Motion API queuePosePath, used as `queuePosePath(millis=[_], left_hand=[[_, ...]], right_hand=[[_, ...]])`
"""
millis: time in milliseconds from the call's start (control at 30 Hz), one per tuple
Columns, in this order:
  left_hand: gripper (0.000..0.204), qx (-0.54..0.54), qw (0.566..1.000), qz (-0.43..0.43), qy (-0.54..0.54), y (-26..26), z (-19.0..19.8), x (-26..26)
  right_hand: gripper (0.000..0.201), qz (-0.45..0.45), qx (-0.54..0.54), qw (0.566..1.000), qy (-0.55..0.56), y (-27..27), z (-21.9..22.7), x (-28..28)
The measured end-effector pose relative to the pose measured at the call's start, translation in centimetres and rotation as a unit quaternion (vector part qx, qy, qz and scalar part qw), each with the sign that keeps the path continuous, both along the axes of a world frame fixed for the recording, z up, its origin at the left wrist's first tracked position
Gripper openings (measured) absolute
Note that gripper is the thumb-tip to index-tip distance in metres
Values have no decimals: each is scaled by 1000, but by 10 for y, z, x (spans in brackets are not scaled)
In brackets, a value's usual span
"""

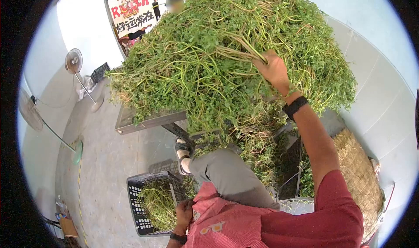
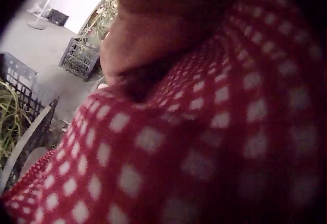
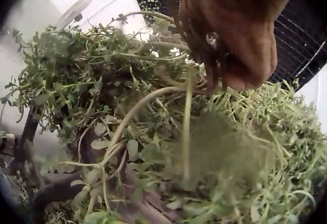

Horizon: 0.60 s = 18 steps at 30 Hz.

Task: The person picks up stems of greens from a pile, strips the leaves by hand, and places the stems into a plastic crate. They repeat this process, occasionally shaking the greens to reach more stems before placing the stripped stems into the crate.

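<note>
A large heap of green leafy stems [image 1: 196,51] covers the table [image 1: 150,120]. Over its right part, the right hand [image 1: 275,71] grips a few long stems, their ends fanning out to the left. Up close in the right wrist view, the curled fingers of the right hand [image 3: 235,35] hold stems [image 3: 138,106] that hang over the heap. Low in the head view, the left hand [image 1: 184,213] lies against the red checked cloth [image 1: 218,211] at the person's lap, its fingertips hidden. That left hand [image 2: 143,45] rests on the cloth in the left wrist view.
A black crate [image 1: 133,204] with stems inside stands on the floor beside the left hand. Two fans [image 1: 73,61] stand at the left wall. A woven sack [image 1: 358,178] lies at the right. Another person's head [image 1: 175,2] shows behind the heap.
</note>
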<state>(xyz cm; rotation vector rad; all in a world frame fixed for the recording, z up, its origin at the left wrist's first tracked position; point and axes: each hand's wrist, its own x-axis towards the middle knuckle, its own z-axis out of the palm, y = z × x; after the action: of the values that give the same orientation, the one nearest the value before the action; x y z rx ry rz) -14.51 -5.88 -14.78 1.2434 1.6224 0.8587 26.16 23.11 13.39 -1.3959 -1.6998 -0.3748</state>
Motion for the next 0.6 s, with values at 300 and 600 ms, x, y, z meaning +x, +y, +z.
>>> queuePosePath(millis=[300, 600], left_hand=[[22, 16, 999, -18, -30, 0, -2, -4], [22, 50, 994, -6, -96, 11, -5, 5]], right_hand=[[32, 6, -48, 994, 98, 12, 18, -3], [27, 144, -124, 861, 471, 28, 60, -15]])
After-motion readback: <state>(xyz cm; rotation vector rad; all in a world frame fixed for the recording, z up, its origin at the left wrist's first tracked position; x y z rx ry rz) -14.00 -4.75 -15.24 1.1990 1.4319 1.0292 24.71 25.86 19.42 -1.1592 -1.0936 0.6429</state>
